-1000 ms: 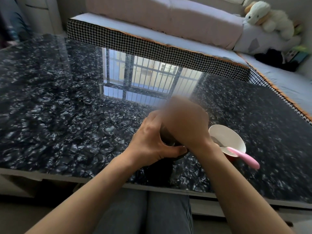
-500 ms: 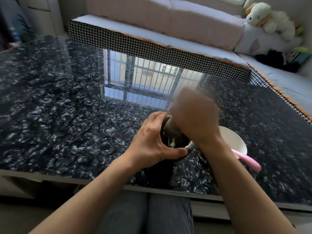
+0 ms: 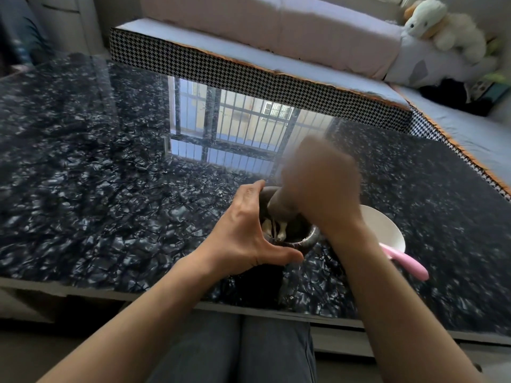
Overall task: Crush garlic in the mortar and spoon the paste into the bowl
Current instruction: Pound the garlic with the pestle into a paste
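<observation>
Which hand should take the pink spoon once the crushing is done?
Right. The right hand holds the pestle beside the bowl, where the spoon rests. The left hand grips the mortar, steadying it.

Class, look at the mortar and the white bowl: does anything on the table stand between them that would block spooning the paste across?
Nothing visible does. The white bowl sits directly right of the mortar; only the right hand, gripping the pestle, hangs over that side.

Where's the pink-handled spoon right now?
In the head view the spoon rests in the white bowl, its pink handle sticking out over the near rim, just right of the mortar and behind the right forearm.
</observation>
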Tool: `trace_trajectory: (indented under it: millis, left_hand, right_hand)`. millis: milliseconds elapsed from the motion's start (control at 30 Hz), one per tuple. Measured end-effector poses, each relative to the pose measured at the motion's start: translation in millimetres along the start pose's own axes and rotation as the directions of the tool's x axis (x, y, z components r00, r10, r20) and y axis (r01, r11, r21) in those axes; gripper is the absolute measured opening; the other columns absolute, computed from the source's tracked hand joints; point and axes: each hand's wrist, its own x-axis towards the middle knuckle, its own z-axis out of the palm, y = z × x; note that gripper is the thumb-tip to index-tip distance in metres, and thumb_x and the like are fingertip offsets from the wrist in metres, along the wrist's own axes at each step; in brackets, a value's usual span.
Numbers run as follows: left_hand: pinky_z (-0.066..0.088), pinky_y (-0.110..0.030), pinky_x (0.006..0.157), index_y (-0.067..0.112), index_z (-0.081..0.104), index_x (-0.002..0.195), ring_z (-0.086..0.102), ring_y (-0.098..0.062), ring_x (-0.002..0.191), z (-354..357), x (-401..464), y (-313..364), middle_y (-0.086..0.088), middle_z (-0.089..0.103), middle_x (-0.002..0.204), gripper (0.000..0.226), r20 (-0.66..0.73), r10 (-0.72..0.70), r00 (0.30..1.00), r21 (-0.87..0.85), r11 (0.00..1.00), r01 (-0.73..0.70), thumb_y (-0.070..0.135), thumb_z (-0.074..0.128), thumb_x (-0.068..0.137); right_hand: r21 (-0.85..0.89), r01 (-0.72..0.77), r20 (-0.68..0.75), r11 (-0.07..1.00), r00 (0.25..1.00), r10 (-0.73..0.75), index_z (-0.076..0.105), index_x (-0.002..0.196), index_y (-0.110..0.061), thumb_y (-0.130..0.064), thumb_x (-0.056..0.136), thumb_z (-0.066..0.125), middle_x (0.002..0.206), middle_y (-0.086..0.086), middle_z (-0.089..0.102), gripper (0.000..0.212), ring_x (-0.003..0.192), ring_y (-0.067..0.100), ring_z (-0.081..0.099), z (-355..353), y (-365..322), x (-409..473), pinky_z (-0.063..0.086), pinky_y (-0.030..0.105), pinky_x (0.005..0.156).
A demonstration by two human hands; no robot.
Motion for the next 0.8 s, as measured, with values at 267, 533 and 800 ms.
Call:
trace_trajectory:
  millis: [267, 533, 800]
  left_hand:
    - [0.025, -0.011, 0.099, 0.012, 0.021, 0.142, 0.032, 0.000, 0.117, 1, -1, -1, 0.007, 0.033, 0.129, 0.119, -0.010, -0.001, 1.000, -0.010, 1.000, 0.001, 0.047, 0.085, 0.047]
    - [0.031, -0.019, 0.102, 0.014, 0.024, 0.142, 0.037, -0.005, 0.118, 2, -1, 0, 0.005, 0.037, 0.130, 0.117, -0.015, 0.006, 1.000, -0.015, 1.000, -0.006, 0.047, 0.085, 0.048]
    - [0.027, 0.002, 0.086, 0.025, 0.037, 0.131, 0.036, 0.003, 0.107, 2, 0, -1, 0.008, 0.040, 0.119, 0.097, -0.017, 0.030, 0.999, -0.031, 0.999, -0.031, 0.043, 0.083, 0.048]
  right_hand:
    - [-0.010, -0.017, 0.029, 1.000, 0.999, 0.017, 0.049, 0.065, -0.017, -0.023, 0.068, 0.057, 0.052, -0.009, 0.043, 0.010, 0.050, 0.020, 0.045, -9, 6, 3, 0.039, 0.030, 0.053]
    - [-0.138, 0.067, 0.259, 0.988, 0.965, -0.029, 0.046, 0.065, -0.021, -0.024, 0.072, 0.056, 0.050, -0.011, 0.037, 0.013, 0.054, 0.022, 0.044, -3, 0, -2, 0.034, 0.029, 0.055]
    - [-0.169, 0.130, 0.281, 0.977, 0.957, -0.079, 0.043, 0.063, -0.021, -0.021, 0.070, 0.060, 0.052, -0.007, 0.040, 0.018, 0.048, 0.020, 0.039, 5, -13, -8, 0.023, 0.024, 0.045]
